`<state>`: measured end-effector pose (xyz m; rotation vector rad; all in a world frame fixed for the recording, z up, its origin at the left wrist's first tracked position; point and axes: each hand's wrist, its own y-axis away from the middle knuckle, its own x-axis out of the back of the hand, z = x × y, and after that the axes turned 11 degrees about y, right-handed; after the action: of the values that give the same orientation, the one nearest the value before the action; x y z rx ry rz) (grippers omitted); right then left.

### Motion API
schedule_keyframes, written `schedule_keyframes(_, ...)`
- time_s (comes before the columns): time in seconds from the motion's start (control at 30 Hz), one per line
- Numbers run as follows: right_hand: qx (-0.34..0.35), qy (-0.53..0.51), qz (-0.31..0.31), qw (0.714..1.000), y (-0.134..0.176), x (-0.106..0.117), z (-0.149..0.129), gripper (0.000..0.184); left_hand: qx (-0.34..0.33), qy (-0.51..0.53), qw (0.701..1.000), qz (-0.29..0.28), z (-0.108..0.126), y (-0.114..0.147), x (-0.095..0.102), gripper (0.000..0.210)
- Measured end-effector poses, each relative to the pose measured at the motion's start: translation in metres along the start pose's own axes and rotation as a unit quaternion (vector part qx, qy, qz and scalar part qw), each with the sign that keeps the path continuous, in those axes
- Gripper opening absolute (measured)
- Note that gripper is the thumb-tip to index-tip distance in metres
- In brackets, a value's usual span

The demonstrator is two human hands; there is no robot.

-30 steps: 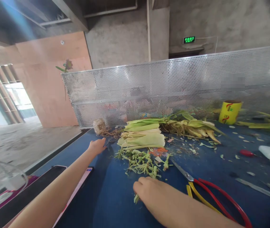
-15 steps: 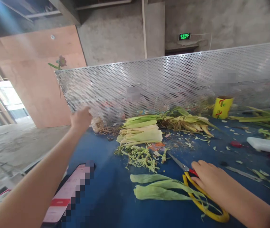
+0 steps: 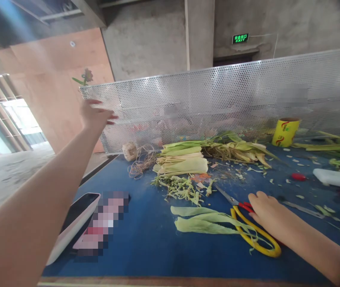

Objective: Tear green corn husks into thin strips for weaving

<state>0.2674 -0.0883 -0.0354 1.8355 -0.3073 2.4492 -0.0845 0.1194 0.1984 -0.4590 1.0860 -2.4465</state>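
My left hand (image 3: 95, 113) is raised in the air in front of the metal mesh screen, fingers apart, holding nothing. On the right of the blue table, my right hand (image 3: 267, 209) has its fingers curled over the red part of the scissors (image 3: 238, 213). The blades point away to the left, and a large yellow handle loop lies toward me. Pale green corn husks (image 3: 204, 223) lie flat beside the scissors, their thin tips crossing the yellow loop. Farther back is a stack of husks (image 3: 183, 163), with a heap of green trimmings (image 3: 184, 189) before it.
A ball of twine (image 3: 130, 152) with loose strands sits at the back left. Two phone-like items (image 3: 81, 211) lie at the front left. A yellow tape roll (image 3: 285, 132) stands against the perforated screen (image 3: 199, 103). A knife (image 3: 304, 209) and scraps lie on the right.
My left hand has risen and its fingers have spread. The view has shifted, showing the table's front edge. My right hand stays at the scissors.
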Motion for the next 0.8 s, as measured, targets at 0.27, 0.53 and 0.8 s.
schedule_keyframes(0.27,-0.043,-0.043,-0.068,0.996,-0.004,0.008,0.004,0.009,-0.147,-0.043,0.984,-0.093,0.008,0.01,0.012,0.023)
schedule_keyframes(0.53,-0.01,-0.061,-0.071,0.996,-0.002,0.006,0.003,0.021,-0.121,-0.144,0.961,-0.2,-0.016,0.058,0.015,0.017)
schedule_keyframes(0.8,-0.026,0.047,0.074,0.996,-0.005,0.058,-0.001,0.029,-0.071,-0.018,0.982,-0.173,-0.006,0.11,0.012,0.021)
